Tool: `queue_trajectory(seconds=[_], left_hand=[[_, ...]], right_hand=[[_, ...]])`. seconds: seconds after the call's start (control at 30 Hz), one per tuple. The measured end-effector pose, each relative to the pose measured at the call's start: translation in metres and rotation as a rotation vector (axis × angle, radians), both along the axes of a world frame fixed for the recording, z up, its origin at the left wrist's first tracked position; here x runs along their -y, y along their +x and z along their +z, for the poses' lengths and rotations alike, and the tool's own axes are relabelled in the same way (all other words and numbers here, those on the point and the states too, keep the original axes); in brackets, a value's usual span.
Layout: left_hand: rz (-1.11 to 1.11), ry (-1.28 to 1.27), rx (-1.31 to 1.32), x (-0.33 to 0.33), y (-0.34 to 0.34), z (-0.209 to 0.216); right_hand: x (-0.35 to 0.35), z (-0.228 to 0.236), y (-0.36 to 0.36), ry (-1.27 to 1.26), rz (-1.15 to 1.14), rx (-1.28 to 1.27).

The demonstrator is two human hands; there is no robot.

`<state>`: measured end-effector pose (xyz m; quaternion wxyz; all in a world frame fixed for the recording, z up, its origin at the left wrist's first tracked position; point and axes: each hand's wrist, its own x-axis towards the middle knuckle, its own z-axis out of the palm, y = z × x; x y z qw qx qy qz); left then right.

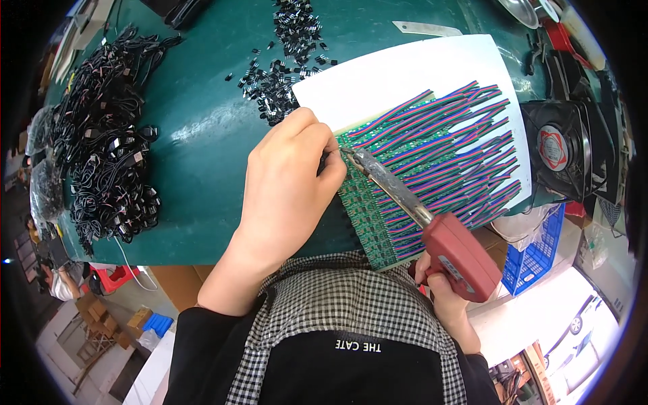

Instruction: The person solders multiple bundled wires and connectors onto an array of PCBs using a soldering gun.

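Note:
My left hand (290,179) is closed in a pinch at the upper left corner of a green circuit board panel (370,226). Something small and dark shows between its fingers, too hidden to name. My right hand (447,297) grips a red-handled soldering gun (462,256). The gun's long metal barrel slants up and left across the panel, and its tip is close to my left fingertips. Rows of multicoloured ribbon wires (439,145) run from the panel to the right. Beneath them lies a white sheet (385,77).
Small black components (270,88) are heaped beyond my left hand. Bundled black cables (111,148) cover the left of the green table (196,128). A metal blade (426,28) lies beyond the sheet. At the right stand a fan (563,148) and a blue crate (536,253).

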<state>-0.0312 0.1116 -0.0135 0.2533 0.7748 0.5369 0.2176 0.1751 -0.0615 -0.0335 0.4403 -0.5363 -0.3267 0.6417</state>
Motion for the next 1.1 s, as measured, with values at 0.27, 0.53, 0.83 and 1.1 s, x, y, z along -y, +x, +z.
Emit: queue_trajectory(seconds=[0.27, 0.53, 0.83, 1.1], left_hand=[[0.015, -0.022, 0.015, 0.002, 0.004, 0.001], [0.024, 0.01, -0.033, 0.005, 0.003, 0.004], [-0.182, -0.162, 0.277, -0.014, -0.028, 0.0], [-0.293, -0.084, 0.249, -0.017, -0.023, -0.003]], right_hand=[[-0.018, 0.017, -0.017, 0.033, -0.199, 0.081], [-0.018, 0.018, -0.015, 0.072, -0.218, 0.081], [-0.013, 0.016, -0.014, 0.078, -0.225, 0.086], [-0.012, 0.014, -0.012, 0.064, -0.202, 0.06]])
